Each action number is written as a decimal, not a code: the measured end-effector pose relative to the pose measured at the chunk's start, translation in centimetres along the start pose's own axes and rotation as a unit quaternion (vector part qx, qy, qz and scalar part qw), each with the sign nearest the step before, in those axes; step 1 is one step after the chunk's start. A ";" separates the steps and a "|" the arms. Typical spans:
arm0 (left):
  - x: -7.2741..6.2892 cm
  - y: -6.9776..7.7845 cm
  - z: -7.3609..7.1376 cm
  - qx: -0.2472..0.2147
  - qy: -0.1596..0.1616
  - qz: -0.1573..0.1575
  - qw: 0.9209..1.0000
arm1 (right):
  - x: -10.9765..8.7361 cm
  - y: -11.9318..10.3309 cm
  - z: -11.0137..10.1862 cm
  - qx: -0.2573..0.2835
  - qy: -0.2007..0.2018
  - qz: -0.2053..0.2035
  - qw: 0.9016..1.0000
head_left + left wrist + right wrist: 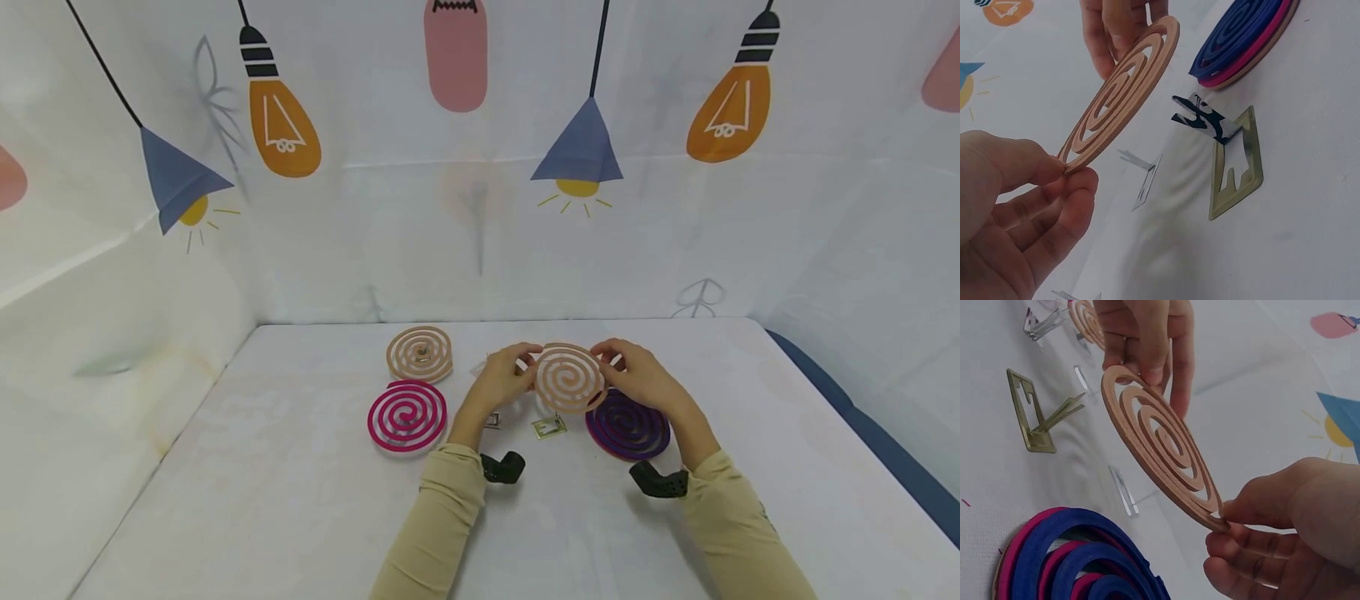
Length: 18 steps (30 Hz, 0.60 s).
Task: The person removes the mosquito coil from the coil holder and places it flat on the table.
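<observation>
The tan spiral coil (pixel 572 379) looks matt and faintly grainy, the dark-blue spiral coil (pixel 1094 550) matt too. The gold-coloured rectangular metal stand (pixel 1235 199) is smooth and glossy, its tab (pixel 1207 116) mirror-like. The beige cloth sleeves (pixel 435 525) look matt.

Behind the far edge of the white table (pixel 247 492) rises a white backdrop (pixel 660 242) printed with orange bulbs (pixel 285 129) and blue lampshades (pixel 581 146); a dark blue strip (pixel 885 451) borders the right edge.
</observation>
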State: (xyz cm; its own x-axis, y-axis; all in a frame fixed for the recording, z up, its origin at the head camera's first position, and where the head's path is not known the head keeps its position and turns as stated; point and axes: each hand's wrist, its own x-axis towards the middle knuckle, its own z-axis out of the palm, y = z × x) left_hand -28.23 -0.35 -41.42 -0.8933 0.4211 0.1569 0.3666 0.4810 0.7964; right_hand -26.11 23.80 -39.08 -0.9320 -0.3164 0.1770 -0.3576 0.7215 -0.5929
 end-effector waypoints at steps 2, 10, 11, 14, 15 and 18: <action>-0.1 0.2 0.1 0.003 0.000 0.003 1.000 | -0.1 0.0 -0.1 -0.003 0.001 -0.003 1.000; -0.1 0.6 0.5 0.005 0.008 0.013 1.000 | -0.2 0.0 -0.3 0.008 0.007 -0.003 1.000; 0.0 0.6 0.6 0.007 0.009 0.014 1.000 | -0.2 0.0 -0.3 0.009 0.006 0.001 1.000; 0.0 0.7 0.8 0.012 0.011 0.017 1.000 | -0.3 0.1 -0.4 0.010 0.000 0.007 1.000; 0.0 0.7 0.9 0.014 0.011 0.017 1.000 | -0.3 0.1 -0.5 0.011 0.000 0.010 1.000; 0.1 0.9 1.2 0.011 0.012 0.016 1.000 | -0.5 0.2 -0.7 0.008 0.003 0.015 1.000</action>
State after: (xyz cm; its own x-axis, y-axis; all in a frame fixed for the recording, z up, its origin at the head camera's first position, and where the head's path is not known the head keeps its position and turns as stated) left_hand -27.66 1.01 -41.39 -0.8868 0.4181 0.1972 0.4012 0.4843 0.7775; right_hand -25.81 24.55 -38.76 -0.9428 -0.2901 0.1639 -0.3280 0.7208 -0.6106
